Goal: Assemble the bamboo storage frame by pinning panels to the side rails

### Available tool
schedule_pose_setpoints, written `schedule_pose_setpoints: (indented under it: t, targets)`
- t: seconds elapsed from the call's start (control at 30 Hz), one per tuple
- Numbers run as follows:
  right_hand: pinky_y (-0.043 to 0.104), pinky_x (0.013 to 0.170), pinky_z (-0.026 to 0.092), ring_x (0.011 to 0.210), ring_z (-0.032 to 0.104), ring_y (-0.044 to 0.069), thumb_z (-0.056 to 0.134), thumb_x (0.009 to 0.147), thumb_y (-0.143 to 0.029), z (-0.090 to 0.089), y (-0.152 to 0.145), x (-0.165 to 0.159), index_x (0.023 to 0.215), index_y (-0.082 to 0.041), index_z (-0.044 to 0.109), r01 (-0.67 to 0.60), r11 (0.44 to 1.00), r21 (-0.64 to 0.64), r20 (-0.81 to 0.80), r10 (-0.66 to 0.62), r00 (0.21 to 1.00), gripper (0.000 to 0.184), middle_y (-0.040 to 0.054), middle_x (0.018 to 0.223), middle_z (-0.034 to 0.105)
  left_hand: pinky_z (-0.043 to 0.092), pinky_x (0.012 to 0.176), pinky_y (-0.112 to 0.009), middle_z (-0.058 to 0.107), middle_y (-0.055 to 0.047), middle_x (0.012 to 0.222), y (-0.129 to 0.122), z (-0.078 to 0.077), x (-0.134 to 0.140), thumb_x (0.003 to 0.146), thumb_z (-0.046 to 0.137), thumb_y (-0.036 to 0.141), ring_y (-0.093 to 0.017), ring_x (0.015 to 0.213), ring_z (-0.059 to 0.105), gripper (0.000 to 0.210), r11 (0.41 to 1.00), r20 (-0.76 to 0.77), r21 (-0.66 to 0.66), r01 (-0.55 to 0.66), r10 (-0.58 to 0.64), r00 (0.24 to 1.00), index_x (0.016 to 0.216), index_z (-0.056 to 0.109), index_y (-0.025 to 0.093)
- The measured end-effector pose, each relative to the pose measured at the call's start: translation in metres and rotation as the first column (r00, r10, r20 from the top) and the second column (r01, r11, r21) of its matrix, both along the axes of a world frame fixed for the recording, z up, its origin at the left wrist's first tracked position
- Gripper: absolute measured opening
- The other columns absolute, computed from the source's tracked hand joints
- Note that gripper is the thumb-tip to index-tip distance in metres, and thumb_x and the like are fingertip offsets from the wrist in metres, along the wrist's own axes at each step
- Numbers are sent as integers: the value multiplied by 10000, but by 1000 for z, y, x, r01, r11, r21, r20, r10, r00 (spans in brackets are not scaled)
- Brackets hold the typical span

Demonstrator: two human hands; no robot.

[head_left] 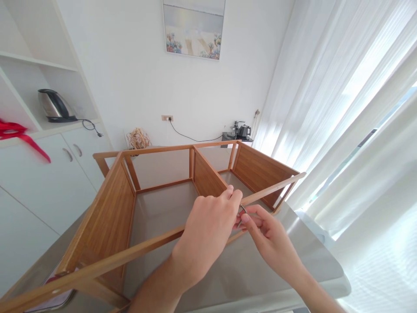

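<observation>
A wooden shelf frame (215, 180) with brown slatted panels lies across the table in front of me. My left hand (208, 230) is wrapped over its near rail, where the middle panel meets it. Just to the right, my right hand (272, 237) pinches a small bent metal hex key (243, 209) between thumb and fingers. The key's upper end is against the rail beside my left fingertips. Whether it sits in a screw is hidden.
The grey table (156, 206) carries the frame. A dark-edged flat object (61, 300) lies under the frame's near left corner. White cabinets (48, 174) with a kettle (57, 105) and a red ribbon (24, 137) stand left. Sheer curtains (312, 87) hang right.
</observation>
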State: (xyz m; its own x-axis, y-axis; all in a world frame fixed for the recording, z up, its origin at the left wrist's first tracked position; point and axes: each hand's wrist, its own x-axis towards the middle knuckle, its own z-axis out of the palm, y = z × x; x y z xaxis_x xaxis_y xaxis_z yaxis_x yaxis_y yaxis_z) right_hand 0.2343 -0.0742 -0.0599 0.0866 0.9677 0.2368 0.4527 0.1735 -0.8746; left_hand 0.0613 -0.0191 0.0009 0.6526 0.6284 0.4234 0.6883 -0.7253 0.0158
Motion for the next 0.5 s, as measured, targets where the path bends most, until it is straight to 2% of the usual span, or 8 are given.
schedule_pose_setpoints:
  t: [0.1,0.17,0.37,0.5]
  targets:
    - [287,694,587,824,728,205,523,998,-483,-6,0,-2,1009,-220,608,14,997,72,-52,-10,999,277,72,907,759,243,478,-298,730,-9,1020,0,1,-1,981,545,208,-182,609,676,69,1000,11,-27,11,-11,1000,936,497,231]
    - [301,699,595,819,736,211,534,995,-473,-9,0,-3,1014,-225,599,23,995,96,-65,-17,998,256,71,908,761,255,478,-297,730,-12,1021,0,1,-1,979,556,217,-189,606,677,81,999,14,-39,23,-23,1000,931,493,231]
    - [270,614,581,810,749,212,509,1009,-474,-12,-1,-9,1000,-230,562,30,994,105,-93,-20,995,250,69,889,764,281,490,-297,727,-5,1000,-1,2,-1,960,593,214,-210,664,704,108,998,32,-52,26,-25,999,1025,509,233]
    - [198,446,485,791,740,193,505,1015,-433,-11,-6,-12,945,-230,566,80,981,175,12,-84,996,223,63,872,760,271,488,-295,720,12,923,-1,3,-2,963,574,196,-209,658,701,92,998,32,-58,22,-21,999,1014,509,237]
